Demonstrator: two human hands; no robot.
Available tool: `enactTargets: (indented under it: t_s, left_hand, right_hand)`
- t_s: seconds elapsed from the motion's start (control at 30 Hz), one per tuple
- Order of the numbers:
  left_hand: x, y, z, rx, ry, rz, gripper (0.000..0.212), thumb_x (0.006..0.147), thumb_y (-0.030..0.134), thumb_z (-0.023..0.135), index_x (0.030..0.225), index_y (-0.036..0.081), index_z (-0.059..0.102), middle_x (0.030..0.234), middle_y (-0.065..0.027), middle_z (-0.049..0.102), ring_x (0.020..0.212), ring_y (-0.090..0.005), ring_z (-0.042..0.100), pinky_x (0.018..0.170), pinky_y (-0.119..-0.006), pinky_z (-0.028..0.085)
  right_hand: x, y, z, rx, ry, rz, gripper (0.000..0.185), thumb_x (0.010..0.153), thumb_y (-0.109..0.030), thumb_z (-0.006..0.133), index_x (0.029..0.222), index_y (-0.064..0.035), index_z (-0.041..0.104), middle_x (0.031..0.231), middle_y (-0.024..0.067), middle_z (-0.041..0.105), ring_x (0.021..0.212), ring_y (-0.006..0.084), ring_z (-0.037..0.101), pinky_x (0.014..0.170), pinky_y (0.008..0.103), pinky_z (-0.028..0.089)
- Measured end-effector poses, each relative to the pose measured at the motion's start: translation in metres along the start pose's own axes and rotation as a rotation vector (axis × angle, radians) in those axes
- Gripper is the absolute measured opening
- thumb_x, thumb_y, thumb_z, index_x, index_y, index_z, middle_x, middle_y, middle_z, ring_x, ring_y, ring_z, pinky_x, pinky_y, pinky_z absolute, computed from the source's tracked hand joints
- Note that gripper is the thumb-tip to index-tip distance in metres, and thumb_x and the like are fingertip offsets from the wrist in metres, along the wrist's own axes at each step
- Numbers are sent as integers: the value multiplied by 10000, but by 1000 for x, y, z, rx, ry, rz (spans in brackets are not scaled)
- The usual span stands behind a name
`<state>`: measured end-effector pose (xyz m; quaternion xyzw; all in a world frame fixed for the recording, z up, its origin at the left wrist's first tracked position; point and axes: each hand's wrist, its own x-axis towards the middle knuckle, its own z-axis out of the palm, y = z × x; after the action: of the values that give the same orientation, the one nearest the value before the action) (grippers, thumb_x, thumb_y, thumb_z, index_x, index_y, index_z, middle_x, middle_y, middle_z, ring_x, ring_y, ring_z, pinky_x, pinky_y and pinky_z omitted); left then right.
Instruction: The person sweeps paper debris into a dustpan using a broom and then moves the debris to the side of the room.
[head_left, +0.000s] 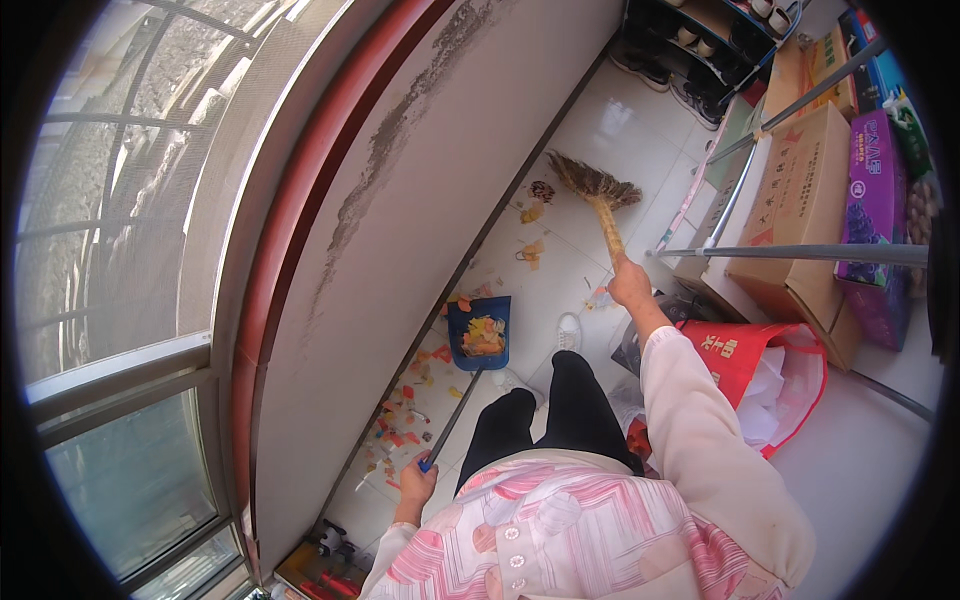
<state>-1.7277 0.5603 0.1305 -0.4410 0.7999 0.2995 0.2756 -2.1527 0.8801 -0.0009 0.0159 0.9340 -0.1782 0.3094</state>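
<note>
My right hand (630, 283) grips the handle of a straw broom (596, 184), whose dark, worn bristles spread over the white floor tiles beyond my feet. In my left hand (417, 480) is the blue grip end of a long-handled dustpan (457, 330). The blue pan lies by the wall base, with orange and yellow scraps (484, 335) inside it. More loose scraps (397, 427) are scattered along the skirting to the left of the pan's handle. A few yellowish pieces (531, 251) and a dark patterned scrap (541, 192) lie between the pan and the broom head.
A red bag (731, 360) with white contents stands by my right arm. Cardboard boxes (795, 187) and a purple grape box (870, 202) sit behind metal rails (795, 253). A shoe rack (709, 37) is at the far end. The wall (420, 225) runs along my left.
</note>
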Motion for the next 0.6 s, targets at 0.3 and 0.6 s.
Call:
enactTargets:
  t_s: [0.3,0.6]
  left_hand:
    - [-12,-91,4,-60,1,-62,383,719,149,618,1087,46,597,937,-184,645,864,-284,632,789,-337,482]
    - [-19,-143,-7,-58,28,10,374,724,138,618,1080,27,592,954,-175,645,870,-279,632,785,-333,481]
  right_hand:
    - [-95,25,-1,-110,-177,-214,460,692,-102,583,1151,-105,552,979,215,610,955,353,579,828,414,454]
    - [-144,84,135,233,269,158,504,712,-58,589,1209,-70,509,928,166,634,820,285,634,699,365,497]
